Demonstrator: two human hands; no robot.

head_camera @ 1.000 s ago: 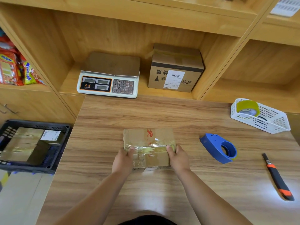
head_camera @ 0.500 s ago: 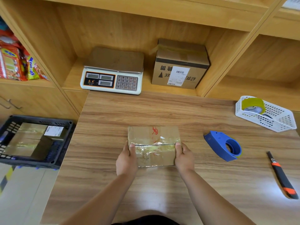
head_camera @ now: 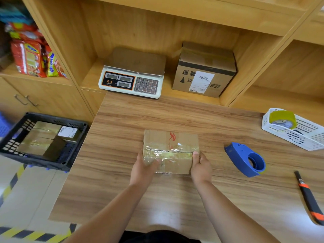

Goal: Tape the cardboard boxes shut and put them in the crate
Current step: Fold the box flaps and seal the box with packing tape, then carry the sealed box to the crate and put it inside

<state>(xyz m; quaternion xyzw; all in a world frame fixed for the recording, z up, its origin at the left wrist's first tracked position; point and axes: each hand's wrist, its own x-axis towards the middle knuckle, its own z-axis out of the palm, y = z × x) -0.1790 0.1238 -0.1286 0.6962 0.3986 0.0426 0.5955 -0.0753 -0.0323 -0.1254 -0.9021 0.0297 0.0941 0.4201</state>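
1. Box [head_camera: 171, 146] lay taped at the centre of the surface [head_camera: 122, 120]; the crate [head_camera: 43, 163] sat at nine o'clock.
2. Left hand [head_camera: 142, 170] and right hand [head_camera: 201, 168] gripped its ends, thumbs on top.
3. Probably light and stiff, with slick tape: hold bare cardboard.

Brown box [head_camera: 171, 151], red mark; blue tape dispenser [head_camera: 245, 159]; black crate [head_camera: 43, 141]; white basket [head_camera: 298, 132].

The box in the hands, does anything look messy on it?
Yes. The clear tape across the box is wrinkled and bunched along the seam, not flat. The left hand and right hand hold its ends.
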